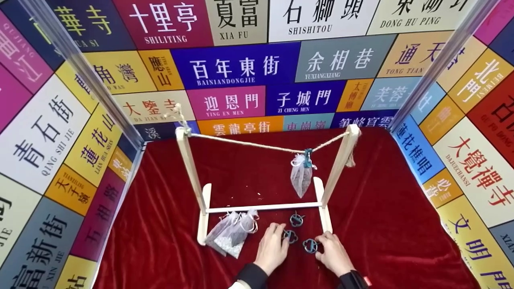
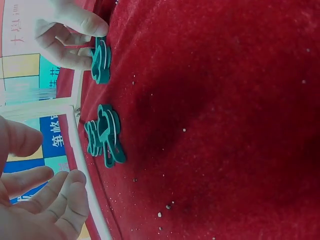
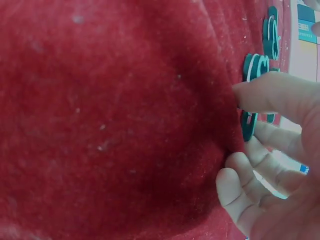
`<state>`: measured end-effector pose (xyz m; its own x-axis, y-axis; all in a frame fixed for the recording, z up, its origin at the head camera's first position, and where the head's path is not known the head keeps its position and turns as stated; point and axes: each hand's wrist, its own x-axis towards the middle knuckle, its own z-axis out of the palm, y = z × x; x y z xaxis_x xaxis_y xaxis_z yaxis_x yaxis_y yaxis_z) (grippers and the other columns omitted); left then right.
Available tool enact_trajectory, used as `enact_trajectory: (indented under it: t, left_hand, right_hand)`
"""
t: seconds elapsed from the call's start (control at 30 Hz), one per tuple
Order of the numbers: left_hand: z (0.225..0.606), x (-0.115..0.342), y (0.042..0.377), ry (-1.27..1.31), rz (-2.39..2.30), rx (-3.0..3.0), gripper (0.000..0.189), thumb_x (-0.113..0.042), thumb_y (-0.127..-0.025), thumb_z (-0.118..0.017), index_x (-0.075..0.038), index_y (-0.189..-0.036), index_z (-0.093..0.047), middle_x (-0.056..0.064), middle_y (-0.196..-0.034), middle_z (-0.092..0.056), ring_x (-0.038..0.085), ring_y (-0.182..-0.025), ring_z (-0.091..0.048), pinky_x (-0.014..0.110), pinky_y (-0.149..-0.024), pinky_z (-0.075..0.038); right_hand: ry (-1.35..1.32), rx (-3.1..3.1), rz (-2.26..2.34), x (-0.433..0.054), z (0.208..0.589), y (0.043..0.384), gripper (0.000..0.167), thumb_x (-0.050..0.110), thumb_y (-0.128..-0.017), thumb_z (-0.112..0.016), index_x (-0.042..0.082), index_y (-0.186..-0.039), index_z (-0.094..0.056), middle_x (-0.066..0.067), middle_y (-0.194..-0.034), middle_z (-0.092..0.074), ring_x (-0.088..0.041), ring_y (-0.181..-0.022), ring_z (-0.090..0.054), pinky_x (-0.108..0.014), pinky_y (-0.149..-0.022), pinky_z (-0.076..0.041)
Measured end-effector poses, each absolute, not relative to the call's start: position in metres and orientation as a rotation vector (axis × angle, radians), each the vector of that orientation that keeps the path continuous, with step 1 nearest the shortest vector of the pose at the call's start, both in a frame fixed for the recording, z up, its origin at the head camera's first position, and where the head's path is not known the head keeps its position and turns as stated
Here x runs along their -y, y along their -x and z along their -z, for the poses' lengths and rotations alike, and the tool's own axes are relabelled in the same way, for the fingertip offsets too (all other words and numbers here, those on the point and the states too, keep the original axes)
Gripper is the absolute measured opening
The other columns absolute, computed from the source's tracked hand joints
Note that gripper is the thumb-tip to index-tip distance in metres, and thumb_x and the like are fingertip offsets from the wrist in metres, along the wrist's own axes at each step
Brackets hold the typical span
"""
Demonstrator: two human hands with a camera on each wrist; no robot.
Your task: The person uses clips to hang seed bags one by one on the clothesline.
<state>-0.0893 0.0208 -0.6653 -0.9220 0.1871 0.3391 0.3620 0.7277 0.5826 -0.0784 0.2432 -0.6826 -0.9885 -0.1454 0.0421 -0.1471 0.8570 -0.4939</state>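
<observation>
Three green plastic clips lie on the red cloth between the hands. My right hand (image 1: 334,253) is at the nearest right clip (image 1: 310,245), its thumb and fingers at the handle end. In the right wrist view, the thumb (image 3: 270,95) crosses in front of this clip (image 3: 247,127), partly hiding it. My left hand (image 1: 274,248) is beside the left clip (image 1: 290,236), fingers loosely bent and holding nothing. The left wrist view shows its fingertips apart from that clip (image 2: 111,132). The third clip (image 1: 296,220) lies farther back, near the wooden crossbar.
A wooden frame (image 1: 265,208) stands ahead with a rope (image 1: 249,143) strung between its posts. From the rope a white mesh bag (image 1: 301,180) hangs by a green clip (image 1: 308,157). More drawstring bags (image 1: 231,237) lie at the left foot. Printed panels (image 1: 241,66) enclose the table.
</observation>
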Motion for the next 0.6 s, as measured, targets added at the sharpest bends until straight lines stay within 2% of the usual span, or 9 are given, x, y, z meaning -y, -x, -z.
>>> enact_trajectory:
  t: [0.1,0.27,0.33,0.47,0.6]
  left_hand:
    - [0.662,-0.018,0.092,0.415,1.015,2.687,0.039,-0.006,-0.088,-0.075,0.002,-0.125,-0.068,0.009,-0.109,-0.064,0.022,-0.098,-0.065,0.034,-0.084,-0.058]
    - [0.645,-0.014,0.097,0.348,1.265,2.656,0.034,-0.007,-0.091,-0.072,0.002,-0.124,-0.069,0.009,-0.105,-0.066,0.017,-0.081,-0.064,0.025,-0.072,-0.055]
    - [0.634,-0.011,0.100,0.321,1.384,2.627,0.032,-0.008,-0.092,-0.070,0.001,-0.123,-0.070,0.009,-0.104,-0.067,0.013,-0.075,-0.062,0.022,-0.068,-0.052]
    - [0.612,-0.006,0.103,0.271,1.535,2.566,0.028,-0.012,-0.095,-0.070,-0.001,-0.120,-0.071,0.009,-0.103,-0.070,0.005,-0.072,-0.059,0.022,-0.068,-0.051]
    - [0.594,-0.001,0.104,0.232,1.661,2.515,0.023,-0.017,-0.097,-0.069,-0.004,-0.115,-0.073,0.006,-0.098,-0.072,0.008,-0.071,-0.062,0.022,-0.067,-0.050]
  right_hand:
    - [-0.249,2.955,-0.863,-0.240,0.676,0.081,0.034,-0.002,-0.066,-0.083,0.002,-0.098,-0.075,-0.005,-0.096,-0.062,-0.026,-0.087,-0.063,-0.043,-0.075,-0.056]
    - [-0.361,2.726,-1.014,-0.232,0.653,0.091,0.034,-0.006,-0.066,-0.079,0.000,-0.100,-0.076,0.000,-0.093,-0.060,-0.014,-0.074,-0.060,-0.029,-0.064,-0.053]
    - [-0.444,2.619,-1.036,-0.226,0.641,0.096,0.037,-0.009,-0.065,-0.078,-0.001,-0.101,-0.076,-0.001,-0.095,-0.061,-0.012,-0.074,-0.061,-0.027,-0.063,-0.054]
    - [-0.600,2.466,-1.030,-0.214,0.613,0.102,0.041,-0.011,-0.065,-0.078,0.000,-0.104,-0.077,-0.005,-0.100,-0.062,-0.013,-0.075,-0.063,-0.025,-0.063,-0.055]
    - [-0.711,2.380,-0.988,-0.203,0.590,0.104,0.044,-0.010,-0.064,-0.078,0.002,-0.107,-0.077,-0.006,-0.104,-0.063,-0.015,-0.084,-0.061,-0.021,-0.070,-0.051]
